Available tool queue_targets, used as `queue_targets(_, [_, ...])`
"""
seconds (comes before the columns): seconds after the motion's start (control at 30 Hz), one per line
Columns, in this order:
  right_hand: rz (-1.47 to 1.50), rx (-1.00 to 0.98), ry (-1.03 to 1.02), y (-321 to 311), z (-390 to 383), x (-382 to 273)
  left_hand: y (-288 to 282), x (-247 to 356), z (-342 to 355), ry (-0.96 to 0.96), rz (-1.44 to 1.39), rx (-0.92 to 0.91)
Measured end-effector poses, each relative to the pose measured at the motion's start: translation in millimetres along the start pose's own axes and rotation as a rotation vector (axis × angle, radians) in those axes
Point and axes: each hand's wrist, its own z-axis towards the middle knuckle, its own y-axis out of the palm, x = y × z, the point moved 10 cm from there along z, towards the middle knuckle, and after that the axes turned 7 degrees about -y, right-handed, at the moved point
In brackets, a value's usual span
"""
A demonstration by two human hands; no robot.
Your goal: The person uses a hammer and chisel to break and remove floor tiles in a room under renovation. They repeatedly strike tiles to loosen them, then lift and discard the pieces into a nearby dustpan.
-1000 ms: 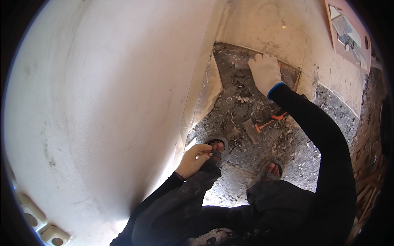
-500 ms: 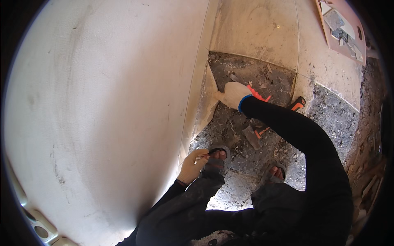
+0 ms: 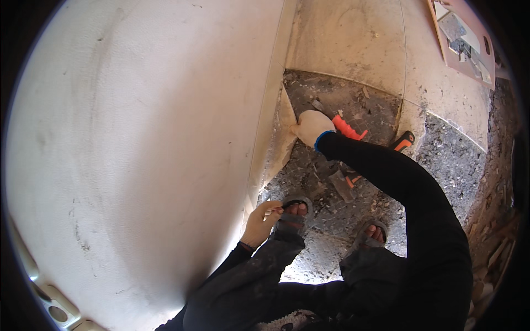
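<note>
My right hand (image 3: 313, 128), in a cream glove with a blue cuff, reaches forward and is closed at the edge of a broken piece of floor tile (image 3: 283, 144) along the wall's foot. Right beside it lies a tool with a red grip (image 3: 349, 128), its metal end partly hidden by the hand. Under my right forearm a hammer with a grey head (image 3: 343, 186) and a black-and-orange handle (image 3: 403, 142) rests on the rubble. My left hand (image 3: 259, 225), also gloved, is held low by my left foot. Its fingers are pinched together; what they hold is too small to make out.
A pale wall (image 3: 154, 127) fills the left side. Whole tiles (image 3: 345, 41) lie beyond the bared, debris-covered floor (image 3: 342, 91). A pink board or tray (image 3: 477, 30) with broken pieces is at the far right. Broken scraps (image 3: 499, 251) pile up along the right edge.
My right hand has shifted slightly left relative to the red grip, so more of the grip shows. My forearm covers more of the hammer's handle. The left hand stays pinched in place.
</note>
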Motion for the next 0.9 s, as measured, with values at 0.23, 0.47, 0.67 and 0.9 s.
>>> queue_targets(0.23, [-0.036, -0.011, -0.040, 6, 8, 1, -2, 1, -2, 0.011, 0.018, -0.001])
queue_targets(0.47, [-0.037, 0.025, -0.056, 1, 2, -6, 0, 2, -4, 0.015, 0.048, 0.017])
queue_targets(0.67, [-0.279, -0.106, -0.077, -42, -17, -41, -1, 2, -2, 0.006, -0.014, 0.001])
queue_targets(0.9, [-0.613, -0.004, -0.055, -112, -101, -8, -6, 8, 0, 0.065, 0.054, 0.020])
